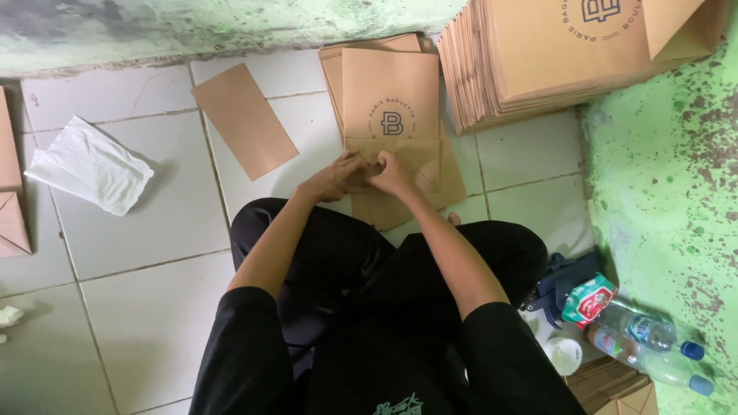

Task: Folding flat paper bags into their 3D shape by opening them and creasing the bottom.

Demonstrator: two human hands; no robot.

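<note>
Fingers (367, 165) pinching paper bag (390, 100) (bottom fold), floor

The brown paper bag (390, 107) under both hands is matt kraft paper, smooth and crisply creased, as is the tall stack of bags (538, 61) and the loose paper sheet (244, 120). The floor tiles (154, 223) are pale glazed ceramic with a dull sheen, while the green wall (661, 177) looks rough and flaking. The water bottles (653, 338) are clear glossy plastic, and the white bag (92, 165) is thin and crinkled.
</note>
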